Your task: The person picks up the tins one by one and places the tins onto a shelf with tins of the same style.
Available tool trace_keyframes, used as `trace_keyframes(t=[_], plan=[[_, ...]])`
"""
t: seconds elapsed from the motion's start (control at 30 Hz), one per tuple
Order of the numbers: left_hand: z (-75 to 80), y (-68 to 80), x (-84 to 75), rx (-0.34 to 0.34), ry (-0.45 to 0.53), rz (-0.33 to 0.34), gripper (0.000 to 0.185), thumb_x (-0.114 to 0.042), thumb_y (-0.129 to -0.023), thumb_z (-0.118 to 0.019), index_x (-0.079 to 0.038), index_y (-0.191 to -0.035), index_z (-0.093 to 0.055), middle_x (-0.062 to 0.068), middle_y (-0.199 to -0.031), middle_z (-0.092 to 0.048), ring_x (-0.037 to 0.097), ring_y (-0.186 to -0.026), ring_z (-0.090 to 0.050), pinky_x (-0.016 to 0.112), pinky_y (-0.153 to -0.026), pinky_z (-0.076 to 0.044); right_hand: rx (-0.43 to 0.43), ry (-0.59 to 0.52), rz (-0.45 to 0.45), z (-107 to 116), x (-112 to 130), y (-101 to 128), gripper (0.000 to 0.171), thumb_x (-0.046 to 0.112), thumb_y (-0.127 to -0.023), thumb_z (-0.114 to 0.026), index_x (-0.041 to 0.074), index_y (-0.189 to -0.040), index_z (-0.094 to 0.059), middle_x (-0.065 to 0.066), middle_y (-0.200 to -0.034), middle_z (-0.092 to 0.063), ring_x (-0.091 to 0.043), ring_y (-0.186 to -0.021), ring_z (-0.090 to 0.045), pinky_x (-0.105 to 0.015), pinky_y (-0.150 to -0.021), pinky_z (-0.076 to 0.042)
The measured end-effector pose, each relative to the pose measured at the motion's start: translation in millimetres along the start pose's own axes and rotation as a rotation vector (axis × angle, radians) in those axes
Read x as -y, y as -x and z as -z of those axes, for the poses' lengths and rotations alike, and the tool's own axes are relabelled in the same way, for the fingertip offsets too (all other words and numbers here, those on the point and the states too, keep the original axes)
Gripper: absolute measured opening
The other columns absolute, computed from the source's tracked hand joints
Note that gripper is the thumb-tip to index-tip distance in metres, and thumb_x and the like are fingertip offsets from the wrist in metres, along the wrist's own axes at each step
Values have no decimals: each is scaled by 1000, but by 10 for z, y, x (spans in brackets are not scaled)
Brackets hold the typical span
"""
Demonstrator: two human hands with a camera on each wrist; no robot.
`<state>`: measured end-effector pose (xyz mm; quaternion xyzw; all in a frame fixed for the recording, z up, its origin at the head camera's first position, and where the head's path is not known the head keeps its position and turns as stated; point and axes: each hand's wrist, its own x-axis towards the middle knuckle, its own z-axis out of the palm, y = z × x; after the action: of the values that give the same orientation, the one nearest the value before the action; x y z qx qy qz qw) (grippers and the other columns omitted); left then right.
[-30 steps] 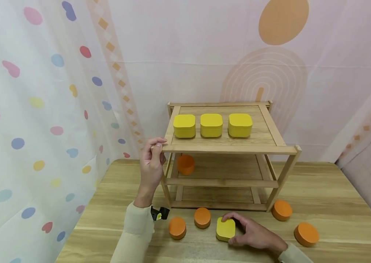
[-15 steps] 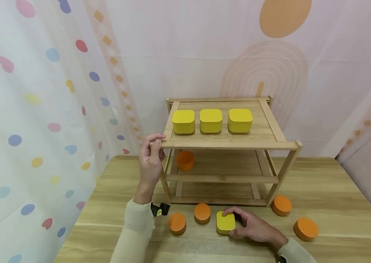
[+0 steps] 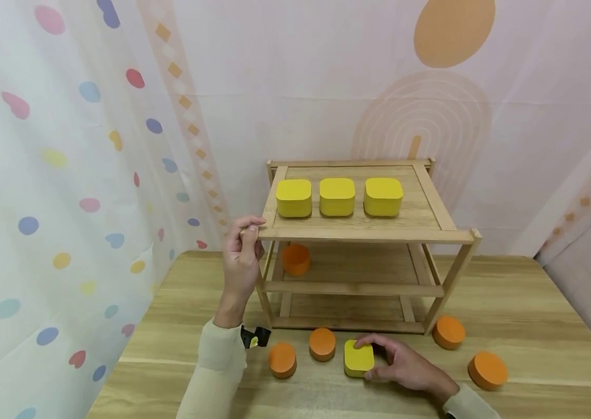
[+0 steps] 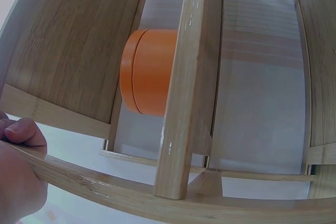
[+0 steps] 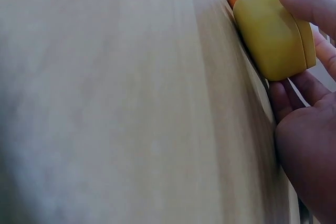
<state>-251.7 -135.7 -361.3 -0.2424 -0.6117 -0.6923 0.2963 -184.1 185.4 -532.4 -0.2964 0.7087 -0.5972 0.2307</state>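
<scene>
Right hand: your right hand point(image 3: 405, 366) has its fingers curled round the yellow box point(image 3: 359, 358), thumb at the near edge and fingertips point(image 5: 307, 3) over the far edge; the box sits on the table point(image 3: 536, 326), inside your grasp.
Left hand: your left hand point(image 3: 241, 256) pinches the front left corner of the shelf's top tier, thumb and fingers closed on the rail point(image 4: 105, 190).
Yellow box: a rounded square, smooth matte finish, with a seam between lid and base visible in the right wrist view.
Beside the right grip: two orange round boxes point(image 3: 322, 343) lie just left of the held box; two more lie to the right of your hand, apart from it.
Shelf: the wooden shelf point(image 3: 431, 198), slatted, pale grain, stands just beyond the held box.
Top tier: three yellow boxes point(image 3: 336, 196) of the same shape stand in a row.
Middle tier: one orange round box point(image 4: 147, 72) lies on its side, just below your left grip.
</scene>
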Motion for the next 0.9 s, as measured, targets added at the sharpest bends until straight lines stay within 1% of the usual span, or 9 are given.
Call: trace_keyframes(t=[0.27,0.5,0.63,0.73,0.9], plan=[[12,10,15,6,-8,-3,24,-9,-104,-41,12,-107,-51,-3,-59,-34,11,-47,-29,24,-45,-27,-18,13,21,-44,-7,6,47,11,-90,-71,10,-133,-55,-18,-144,-48,-3,-129,-45,-15,-104,-34],[6,1,8,7,1,-16,24,-9,-104,-41,12,-106,-51,-4,-57,-34,10,-47,-29,23,-45,-27,-13,14,34,-41,7,0,46,11,-91,-70,8,-134,-55,-20,-144,-48,-2,-128,-45,-15,-103,-36],[6,6,4,8,4,-15,23,-9,-104,-41,12,-106,-52,-4,-57,-34,10,-47,-29,23,-45,-28,-16,27,57,-48,13,4,45,11,-92,-69,7,-134,-55,-21,-143,-50,-1,-129,-45,-14,-104,-34],[7,5,2,7,-2,-19,24,-9,-104,-41,12,-106,-52,-4,-57,-34,10,-47,-29,23,-45,-27,-9,14,69,-49,23,2,44,9,-93,-67,6,-134,-54,-25,-143,-48,-1,-128,-45,-15,-103,-34],[8,-2,5,8,4,-23,24,-9,-104,-41,12,-106,-52,-4,-56,-34,10,-47,-30,24,-45,-28,8,-25,75,-37,47,4,43,7,-94,-65,2,-136,-52,-31,-143,-43,-2,-125,-47,-18,-101,-39]])
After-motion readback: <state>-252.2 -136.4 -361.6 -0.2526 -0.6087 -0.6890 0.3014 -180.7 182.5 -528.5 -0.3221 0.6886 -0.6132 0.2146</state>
